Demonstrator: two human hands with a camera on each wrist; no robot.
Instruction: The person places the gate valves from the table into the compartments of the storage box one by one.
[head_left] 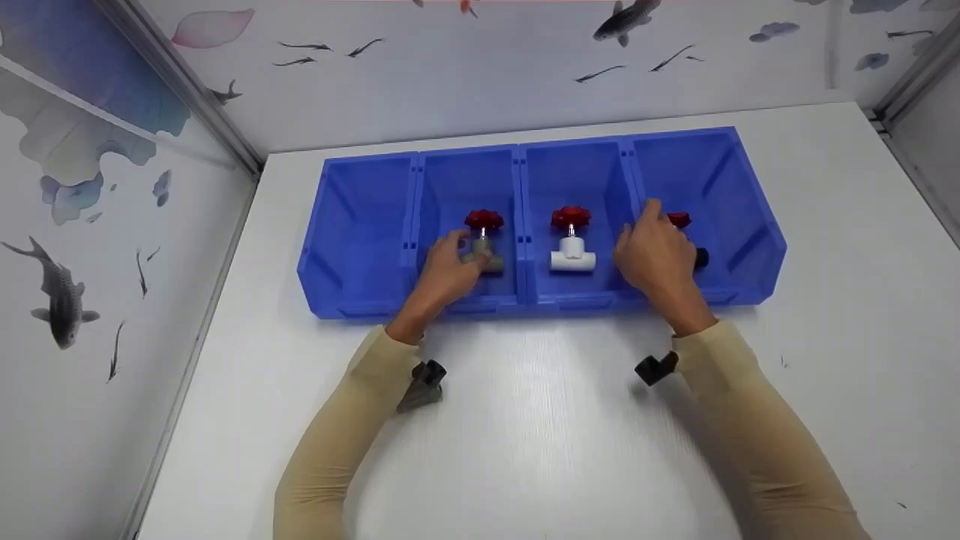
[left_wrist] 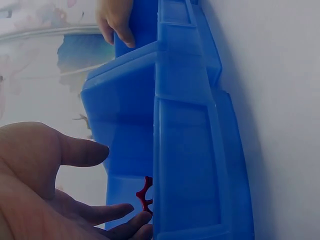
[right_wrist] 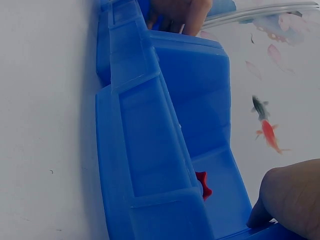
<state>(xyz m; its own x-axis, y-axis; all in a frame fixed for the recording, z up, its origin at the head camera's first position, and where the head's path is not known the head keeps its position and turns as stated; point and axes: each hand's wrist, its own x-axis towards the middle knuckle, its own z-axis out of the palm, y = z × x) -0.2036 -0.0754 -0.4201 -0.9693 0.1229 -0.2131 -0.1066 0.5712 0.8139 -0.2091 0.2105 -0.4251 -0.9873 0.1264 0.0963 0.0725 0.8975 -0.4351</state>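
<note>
My left hand (head_left: 452,266) reaches into the second compartment of the blue bin row (head_left: 469,307), around a grey tee valve (head_left: 484,246) with a red handwheel. The left wrist view shows its thumb and fingers (left_wrist: 85,152) spread apart, near the red handwheel (left_wrist: 144,195). My right hand (head_left: 658,251) is over the divider between the third and fourth compartments, partly covering a dark valve (head_left: 701,259) with a red handwheel (head_left: 679,219). In the left wrist view its fingers (left_wrist: 126,37) hang down loosely separated. Upright in the third compartment stands a white tee valve (head_left: 572,255).
Left of the grey valve is the leftmost blue compartment (head_left: 360,232). The bins stand on a white table (head_left: 525,427), before a back panel (head_left: 487,82) printed with fish. Another printed panel (head_left: 97,262) borders the left side.
</note>
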